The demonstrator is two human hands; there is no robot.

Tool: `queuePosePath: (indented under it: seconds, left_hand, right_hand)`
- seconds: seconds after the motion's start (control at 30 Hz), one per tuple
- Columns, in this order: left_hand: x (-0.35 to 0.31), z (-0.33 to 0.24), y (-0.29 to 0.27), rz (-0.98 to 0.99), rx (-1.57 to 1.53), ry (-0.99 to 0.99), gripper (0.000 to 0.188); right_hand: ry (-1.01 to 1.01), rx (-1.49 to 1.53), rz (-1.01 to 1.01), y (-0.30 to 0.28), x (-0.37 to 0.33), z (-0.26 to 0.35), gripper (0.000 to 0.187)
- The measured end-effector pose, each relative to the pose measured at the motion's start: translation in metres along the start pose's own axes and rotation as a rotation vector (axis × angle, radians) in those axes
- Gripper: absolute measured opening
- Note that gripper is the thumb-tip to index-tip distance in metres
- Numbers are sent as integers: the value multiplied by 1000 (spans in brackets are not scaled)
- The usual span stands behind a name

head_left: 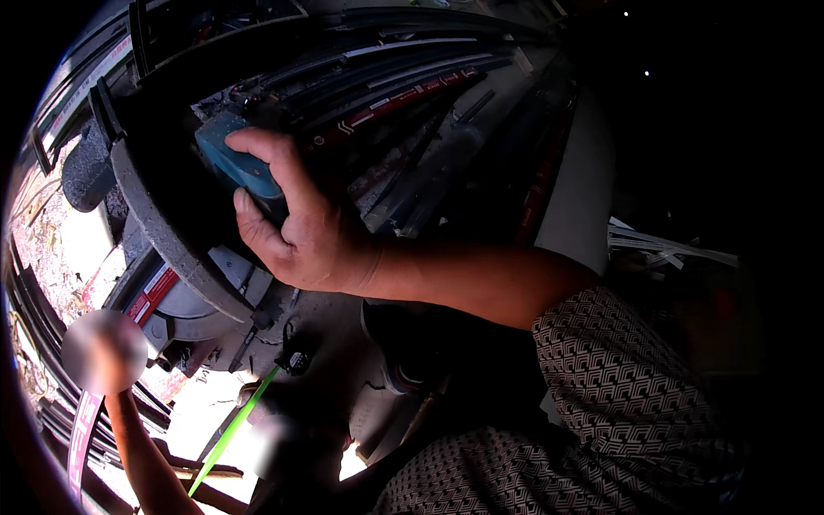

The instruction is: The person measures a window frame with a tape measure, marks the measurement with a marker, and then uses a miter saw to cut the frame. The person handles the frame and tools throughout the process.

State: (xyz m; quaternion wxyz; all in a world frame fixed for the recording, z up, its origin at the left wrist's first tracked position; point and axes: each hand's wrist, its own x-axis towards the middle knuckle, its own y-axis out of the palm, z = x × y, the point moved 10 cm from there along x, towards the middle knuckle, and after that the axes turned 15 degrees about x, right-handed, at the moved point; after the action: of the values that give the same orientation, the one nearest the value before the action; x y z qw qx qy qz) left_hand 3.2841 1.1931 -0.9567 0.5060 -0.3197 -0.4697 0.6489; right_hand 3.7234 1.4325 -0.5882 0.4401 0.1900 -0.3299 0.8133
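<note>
My right hand [300,223] is wrapped round the teal grip [230,154] of a cutting saw, thumb on the near side and fingers over the far side. Below the grip curves the saw's grey blade guard [167,232]. A long bar with a red printed film [154,290] lies at the saw's base, left of the guard. My left hand [105,352] is at this bar, where a pink-and-white filmed length [84,438] runs on toward the lower edge. A blur covers the left hand, so its fingers are hidden.
Long dark profiles [403,64], some with red film, lie in bundles beyond the saw. More bars [43,318] lie at the far left. A bright green strip [232,433] slants up to a small black object [296,362]. White offcut strips [669,245] lie at right. Deep shadow hides much.
</note>
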Motion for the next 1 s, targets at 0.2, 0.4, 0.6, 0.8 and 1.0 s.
queuePosePath:
  seconds: [0.2, 0.4, 0.6, 0.8, 1.0]
  left_hand:
    - [9, -13, -40, 70, -11, -3, 55]
    - [12, -23, -57, 97, -59, 20, 36]
    - [22, -35, -77, 109, -300, -48, 28]
    - [23, -39, -88, 86, -319, -26, 24]
    - [25, -41, -98, 99, -357, -45, 24]
  right_hand:
    - [16, 8, -39, -2, -1, 2, 51]
    - [3, 10, -45, -1, -2, 5, 53]
    - [-2, 7, -43, -3, -10, 2, 53]
    - [20, -33, 22, -1, -17, 1, 52]
    - [38, -36, 28, 0, -25, -3, 52]
